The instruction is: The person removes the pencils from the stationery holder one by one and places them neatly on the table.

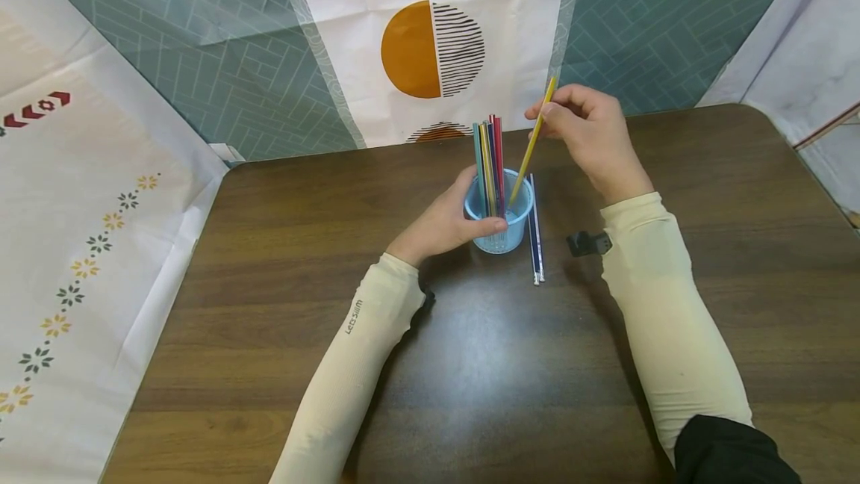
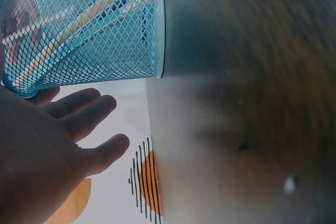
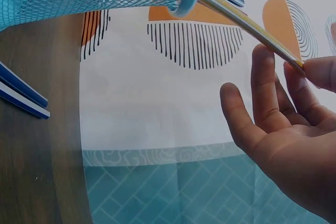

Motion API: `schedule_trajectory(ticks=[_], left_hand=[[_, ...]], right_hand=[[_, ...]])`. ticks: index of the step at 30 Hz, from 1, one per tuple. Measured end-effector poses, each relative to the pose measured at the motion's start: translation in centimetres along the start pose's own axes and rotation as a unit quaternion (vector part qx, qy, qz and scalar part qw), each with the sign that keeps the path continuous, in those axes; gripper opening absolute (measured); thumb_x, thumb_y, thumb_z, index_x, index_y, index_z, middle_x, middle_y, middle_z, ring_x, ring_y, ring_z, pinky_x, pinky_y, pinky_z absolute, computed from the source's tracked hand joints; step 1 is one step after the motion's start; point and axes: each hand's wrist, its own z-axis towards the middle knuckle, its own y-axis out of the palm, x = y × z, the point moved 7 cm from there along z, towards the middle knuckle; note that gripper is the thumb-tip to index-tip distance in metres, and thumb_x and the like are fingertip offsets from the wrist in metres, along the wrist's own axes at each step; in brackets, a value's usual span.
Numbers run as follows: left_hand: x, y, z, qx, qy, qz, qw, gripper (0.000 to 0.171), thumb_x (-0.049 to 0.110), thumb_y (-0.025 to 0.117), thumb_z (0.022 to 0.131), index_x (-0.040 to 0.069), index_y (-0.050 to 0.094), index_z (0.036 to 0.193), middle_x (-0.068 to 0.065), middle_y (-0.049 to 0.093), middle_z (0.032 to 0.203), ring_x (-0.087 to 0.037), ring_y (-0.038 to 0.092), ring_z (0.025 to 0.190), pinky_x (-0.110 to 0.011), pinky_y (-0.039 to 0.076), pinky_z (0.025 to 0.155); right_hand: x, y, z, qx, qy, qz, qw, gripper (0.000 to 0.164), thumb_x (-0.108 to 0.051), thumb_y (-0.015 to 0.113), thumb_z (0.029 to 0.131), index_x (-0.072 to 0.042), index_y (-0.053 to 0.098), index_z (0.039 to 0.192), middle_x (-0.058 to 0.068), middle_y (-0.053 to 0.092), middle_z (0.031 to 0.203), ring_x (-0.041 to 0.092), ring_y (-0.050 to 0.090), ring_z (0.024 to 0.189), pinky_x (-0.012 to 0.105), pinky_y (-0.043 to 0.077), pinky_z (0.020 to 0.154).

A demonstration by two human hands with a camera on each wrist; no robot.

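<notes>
A light blue mesh pencil cup [image 1: 499, 242] stands on the table, several coloured pencils [image 1: 488, 163] leaning in its left side. My left hand [image 1: 449, 219] grips the cup from the left, thumb across the front near the rim; the left wrist view shows the mesh wall [image 2: 94, 35] and some of that hand's fingers [image 2: 89, 108]. Between thumb and fingertips, my right hand [image 1: 584, 133] pinches a yellow pencil [image 1: 543, 112] near its upper end. The pencil slants down, its lower end inside the cup's mouth. In the right wrist view the pencil [image 3: 252, 27] crosses the rim.
Just right of the cup, dark blue and white pencils [image 1: 535, 245] lie side by side on the brown wooden table [image 1: 282, 275]. Behind the table's back edge hangs a patterned cloth [image 1: 524, 28] with orange and striped circles. White cloth [image 1: 87, 193] hangs along the left.
</notes>
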Motion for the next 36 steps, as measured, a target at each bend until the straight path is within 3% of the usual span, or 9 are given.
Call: schedule_trajectory(ticks=[6,13,36], left_hand=[[0.0,0.1,0.0,-0.001,0.0,-0.003,1.0,0.095,0.047,0.08,0.085,0.024,0.021,0.156,-0.001,0.052,0.136,-0.02,0.055,0.115,-0.041,0.05,0.098],[0.1,0.0,-0.1,-0.002,-0.005,0.001,1.0,0.096,0.048,0.08,0.084,0.024,0.02,0.156,-0.003,0.05,0.138,-0.021,0.054,0.117,-0.043,0.05,0.098],[0.0,0.0,-0.1,0.0,-0.007,-0.003,1.0,0.097,0.048,0.08,0.084,0.024,0.02,0.156,-0.003,0.047,0.142,-0.022,0.052,0.119,-0.044,0.049,0.099]], right_hand=[[-0.4,-0.5,-0.1,0.02,-0.001,0.015,1.0,0.014,-0.011,0.062,0.1,0.002,0.068,0.103,0.01,0.071,0.105,0.026,0.062,0.098,0.029,0.054,0.087],[-1.2,-0.9,-0.2,0.034,-0.028,0.092,0.995,0.006,0.001,0.066,0.095,0.001,0.067,0.101,0.013,0.068,0.097,0.024,0.067,0.091,0.027,0.056,0.082],[-1.9,-1.6,-0.1,0.065,-0.046,0.152,0.985,0.044,0.01,0.064,0.09,-0.01,0.056,0.128,0.013,0.063,0.078,0.024,0.068,0.079,0.03,0.054,0.077]])
